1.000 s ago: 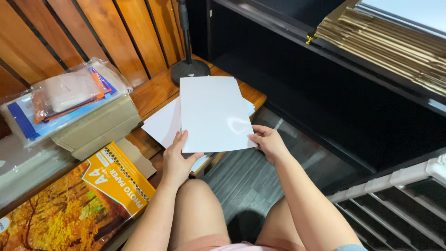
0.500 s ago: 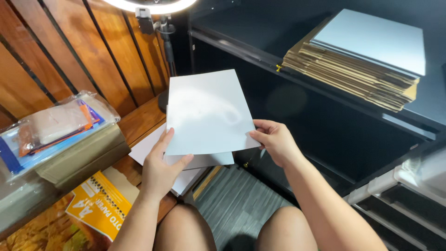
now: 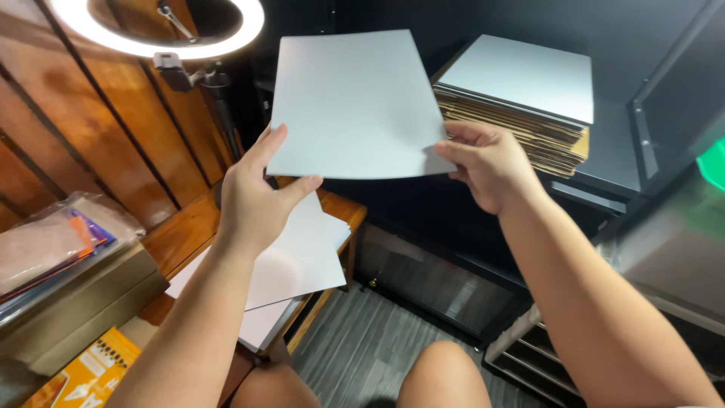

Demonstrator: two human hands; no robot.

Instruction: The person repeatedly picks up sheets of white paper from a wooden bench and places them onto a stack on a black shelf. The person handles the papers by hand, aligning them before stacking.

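Both my hands hold a pale grey-white sheet of card up in front of me. My left hand grips its lower left corner, thumb on the near face. My right hand pinches its lower right corner. Just behind and to the right lies a stack of flat brown cardboard pieces topped by a similar white sheet, resting on a black shelf. More white sheets lie on a wooden bench below my left hand.
A lit ring light on a stand rises at the upper left against a wooden slat wall. Plastic-wrapped packets on a brown box and an orange paper pack sit at lower left. My bare knees show at the bottom.
I have lifted the sheet from just above the bench up and to the right, toward the cardboard stack on the shelf. My view tilted upward with it.
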